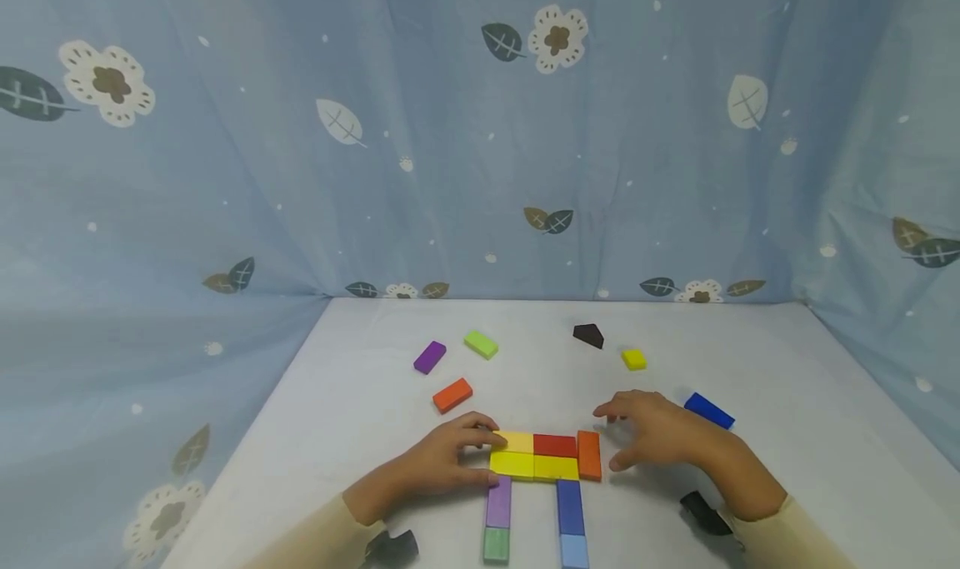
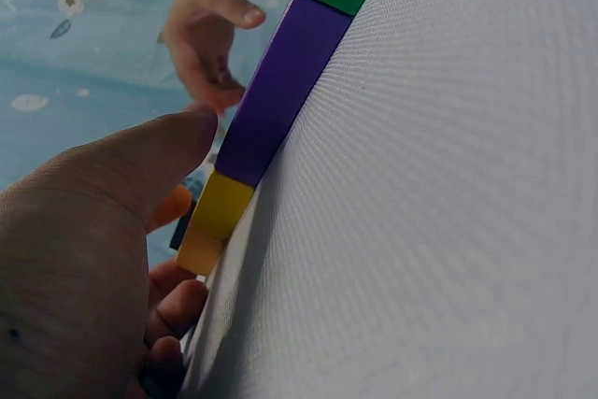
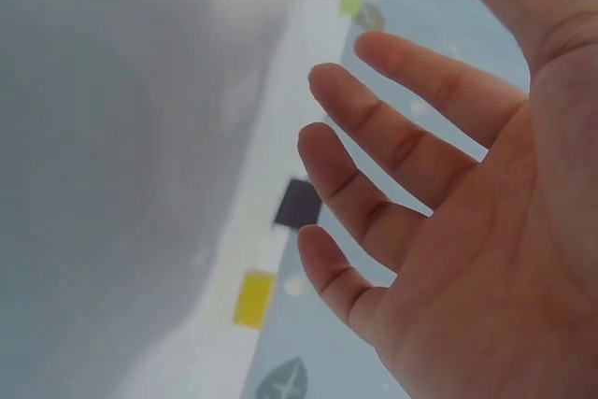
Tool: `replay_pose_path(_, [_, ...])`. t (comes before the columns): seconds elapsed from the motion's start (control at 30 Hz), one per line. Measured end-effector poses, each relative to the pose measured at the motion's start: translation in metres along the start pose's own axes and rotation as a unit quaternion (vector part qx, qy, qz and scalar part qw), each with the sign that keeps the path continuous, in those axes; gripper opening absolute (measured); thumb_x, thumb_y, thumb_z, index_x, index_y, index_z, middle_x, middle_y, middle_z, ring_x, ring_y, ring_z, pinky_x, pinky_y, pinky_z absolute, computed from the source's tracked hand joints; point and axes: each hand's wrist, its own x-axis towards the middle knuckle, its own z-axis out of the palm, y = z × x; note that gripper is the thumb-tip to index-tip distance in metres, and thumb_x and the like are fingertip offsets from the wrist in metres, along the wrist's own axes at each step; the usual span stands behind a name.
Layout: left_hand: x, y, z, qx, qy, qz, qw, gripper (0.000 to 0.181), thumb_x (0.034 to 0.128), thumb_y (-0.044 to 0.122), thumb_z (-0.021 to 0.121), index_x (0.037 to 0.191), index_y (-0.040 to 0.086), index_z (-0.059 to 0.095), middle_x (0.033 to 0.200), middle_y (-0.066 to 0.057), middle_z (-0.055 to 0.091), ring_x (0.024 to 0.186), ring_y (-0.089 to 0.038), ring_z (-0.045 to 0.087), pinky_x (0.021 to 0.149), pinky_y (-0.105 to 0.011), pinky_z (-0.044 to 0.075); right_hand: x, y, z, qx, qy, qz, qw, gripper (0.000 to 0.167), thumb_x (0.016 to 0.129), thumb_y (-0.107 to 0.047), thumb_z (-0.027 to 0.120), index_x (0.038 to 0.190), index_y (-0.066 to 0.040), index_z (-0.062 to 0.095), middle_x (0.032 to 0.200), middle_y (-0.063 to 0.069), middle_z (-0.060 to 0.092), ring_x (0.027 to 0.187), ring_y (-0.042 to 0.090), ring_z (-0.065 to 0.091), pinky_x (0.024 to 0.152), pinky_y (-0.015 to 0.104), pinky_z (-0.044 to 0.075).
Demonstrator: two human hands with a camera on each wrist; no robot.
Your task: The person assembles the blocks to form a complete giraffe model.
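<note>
Although the flat arrangement of coloured blocks [image 1: 513, 466] sits closely laid on the tabletop [image 1: 352, 402], nothing visible fastens its pieces together. The left hand [image 1: 447, 456] rests at its left end, fingertips at the pale yellow block [image 1: 519, 442] and thumb by the top of the light purple block [image 1: 498, 502], its grip loosely parted. An uneven push there could shear the rows or knock that purple piece askew. The right hand [image 1: 663, 430] hovers beside the end orange block [image 1: 589, 456], grip wide and holding nothing; a brush of its thumb might skew that piece. Just beyond its wrist lies a dark blue block [image 1: 709, 411], which a careless turn could sweep away. The left wrist view's thumb masks much of the contact; the right wrist view blurs the farther blocks, and sleeves partly cover two dark objects.
</note>
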Motion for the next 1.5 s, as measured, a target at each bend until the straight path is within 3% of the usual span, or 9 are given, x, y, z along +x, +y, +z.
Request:
replay_pose_path(0.2, [0.001,0.001,0.0,-0.001,-0.001,0.008,1.0,0.047,0.0829,0.06,0.067,0.125,0.039,0.063,0.13,0.018,0.048,0.119,-0.009,0.046,0.103,-0.043,0.04,-0.01,0.032,-0.027,0.016,0.028,-0.034,0.9989,0.04,0.071,-0.021,0.087,0.108,-0.021,0.073,0.111,-0.005,0.063,0.109,0.027,0.055,0.091,0.052,0.047])
replay_pose_path(0.43, [0.0,0.001,0.0,0.002,0.003,0.006,1.0,0.048,0.0826,0.06,0.067,0.125,0.038,0.063,0.129,0.018,0.049,0.119,-0.009,0.047,0.102,-0.043,0.04,-0.019,0.073,-0.048,0.009,0.03,-0.033,0.999,0.04,0.077,-0.011,0.081,0.115,-0.015,0.07,0.121,0.007,0.06,0.114,0.038,0.052,0.091,0.058,0.044])
replay_pose_path(0.6, [-0.003,0.0,0.004,-0.007,-0.007,-0.013,0.9999,0.048,0.0824,0.06,0.068,0.125,0.04,0.062,0.128,0.02,0.048,0.118,-0.009,0.046,0.102,-0.044,0.041,-0.027,0.09,-0.053,0.033,0.009,0.0,0.9994,0.05,0.071,0.005,0.075,0.118,-0.011,0.069,0.126,0.018,0.056,0.118,0.048,0.046,0.089,0.06,0.045])
replay_pose_path(0.73, [-0.004,0.0,0.005,-0.006,-0.006,-0.011,0.9999,0.048,0.0822,0.06,0.067,0.125,0.041,0.062,0.128,0.019,0.048,0.118,-0.009,0.047,0.102,-0.043,0.041,-0.032,0.1,-0.055,0.031,0.004,0.022,0.9993,0.059,0.062,0.014,0.068,0.116,-0.01,0.069,0.129,0.022,0.053,0.121,0.053,0.041,0.091,0.065,0.04])
replay_pose_path(0.87, [-0.001,0.0,0.004,0.001,0.001,-0.006,1.0,0.048,0.0822,0.061,0.067,0.125,0.041,0.062,0.128,0.02,0.048,0.118,-0.008,0.046,0.102,-0.043,0.041,-0.033,0.106,-0.057,0.021,0.003,0.045,0.9987,0.062,0.061,0.013,0.07,0.119,-0.01,0.067,0.132,0.026,0.048,0.121,0.055,0.038,0.091,0.067,0.039])
replay_pose_path(1.1, [0.0,0.001,0.0,0.007,0.0,-0.006,1.0,0.048,0.0823,0.061,0.067,0.126,0.04,0.062,0.129,0.019,0.048,0.118,-0.008,0.047,0.102,-0.042,0.041,-0.03,0.115,-0.058,0.036,0.002,0.054,0.9979,0.065,0.065,0.014,0.072,0.127,-0.004,0.061,0.121,0.026,0.054,0.109,0.046,0.052,0.077,0.05,0.053])
replay_pose_path(1.27, [0.002,0.001,0.0,0.003,-0.002,-0.01,0.9999,0.048,0.0824,0.06,0.068,0.126,0.041,0.061,0.128,0.02,0.048,0.118,-0.008,0.047,0.102,-0.042,0.041,-0.028,0.119,-0.058,0.031,0.009,0.041,0.9986,0.06,0.069,0.001,0.082,0.126,-0.002,0.061,0.115,0.024,0.058,0.104,0.045,0.055,0.078,0.054,0.052])
replay_pose_path(1.5, [0.0,0.0,0.001,0.003,-0.001,-0.01,0.9999,0.048,0.0825,0.06,0.068,0.126,0.041,0.062,0.128,0.02,0.049,0.117,-0.008,0.047,0.102,-0.041,0.041,-0.026,0.123,-0.057,0.041,-0.01,0.054,0.9976,0.07,0.066,-0.012,0.088,0.128,0.003,0.058,0.116,0.022,0.056,0.098,0.035,0.059,0.079,0.054,0.052])
